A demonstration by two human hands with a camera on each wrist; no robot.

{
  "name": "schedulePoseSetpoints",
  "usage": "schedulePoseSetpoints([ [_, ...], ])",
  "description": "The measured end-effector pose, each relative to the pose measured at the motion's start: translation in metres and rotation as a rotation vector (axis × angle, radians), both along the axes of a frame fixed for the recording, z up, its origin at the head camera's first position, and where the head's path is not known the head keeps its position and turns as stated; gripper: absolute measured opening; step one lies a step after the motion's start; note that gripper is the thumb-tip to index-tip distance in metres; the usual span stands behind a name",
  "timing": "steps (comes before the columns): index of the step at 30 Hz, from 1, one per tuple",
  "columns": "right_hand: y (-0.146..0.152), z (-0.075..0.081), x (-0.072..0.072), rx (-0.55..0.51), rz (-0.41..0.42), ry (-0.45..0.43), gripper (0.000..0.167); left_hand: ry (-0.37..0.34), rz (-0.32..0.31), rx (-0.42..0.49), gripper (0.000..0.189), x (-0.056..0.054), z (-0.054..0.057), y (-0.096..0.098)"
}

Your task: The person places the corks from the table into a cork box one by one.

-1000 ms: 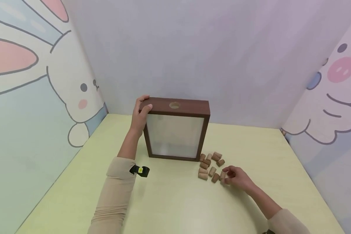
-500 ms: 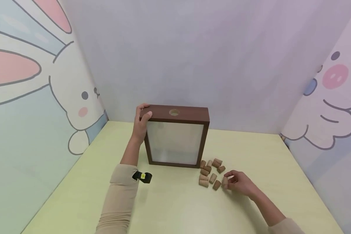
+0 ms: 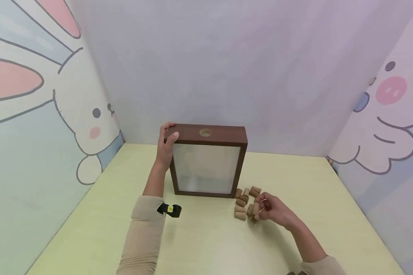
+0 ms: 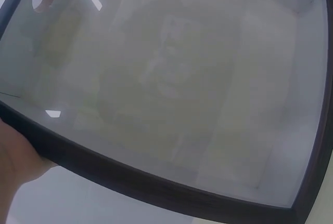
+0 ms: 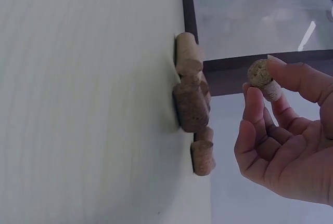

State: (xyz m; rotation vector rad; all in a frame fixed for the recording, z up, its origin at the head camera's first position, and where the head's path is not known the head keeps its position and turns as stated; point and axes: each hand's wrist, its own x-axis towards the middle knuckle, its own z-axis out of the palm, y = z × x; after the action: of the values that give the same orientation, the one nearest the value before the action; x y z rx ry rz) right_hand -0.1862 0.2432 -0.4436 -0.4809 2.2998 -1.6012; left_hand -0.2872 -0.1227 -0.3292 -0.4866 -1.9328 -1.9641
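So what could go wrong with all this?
The held cork might slip, since the right hand only pinches it. The box stands upright on a narrow side, so it could tip if the left hand let go. The loose corks lie on their sides, so a bump might roll them.

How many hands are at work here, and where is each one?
2. The left hand grips the top left corner of the brown box; the right hand pinches a cork near the other corks.
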Motion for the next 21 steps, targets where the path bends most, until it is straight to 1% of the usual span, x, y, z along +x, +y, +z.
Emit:
schedulePoseSetpoints([
  [2,-0.004,0.003,-0.001,-0.021,-0.005,0.004,0.039,0.002,0.01,0.0,0.055,0.006,0.002,0.002],
  [5,-0.009,0.006,-0.003,-0.06,-0.026,0.016,0.041,0.003,0.012,-0.001,0.054,0.008,0.003,0.004],
  [8,-0.015,0.007,-0.005,-0.113,-0.04,0.051,0.04,0.004,0.009,0.001,0.054,0.009,0.003,0.006],
  [13,-0.027,0.011,-0.008,-0.194,-0.064,0.155,0.04,0.018,0.026,0.019,0.054,0.008,0.003,0.005],
  [15,-0.033,0.014,-0.009,-0.227,-0.086,0.184,0.042,0.027,0.031,0.022,0.054,0.007,0.003,0.004],
  [21,-0.049,0.026,-0.01,-0.323,-0.17,0.232,0.042,0.033,0.042,0.026,0.055,0.007,0.005,0.005],
])
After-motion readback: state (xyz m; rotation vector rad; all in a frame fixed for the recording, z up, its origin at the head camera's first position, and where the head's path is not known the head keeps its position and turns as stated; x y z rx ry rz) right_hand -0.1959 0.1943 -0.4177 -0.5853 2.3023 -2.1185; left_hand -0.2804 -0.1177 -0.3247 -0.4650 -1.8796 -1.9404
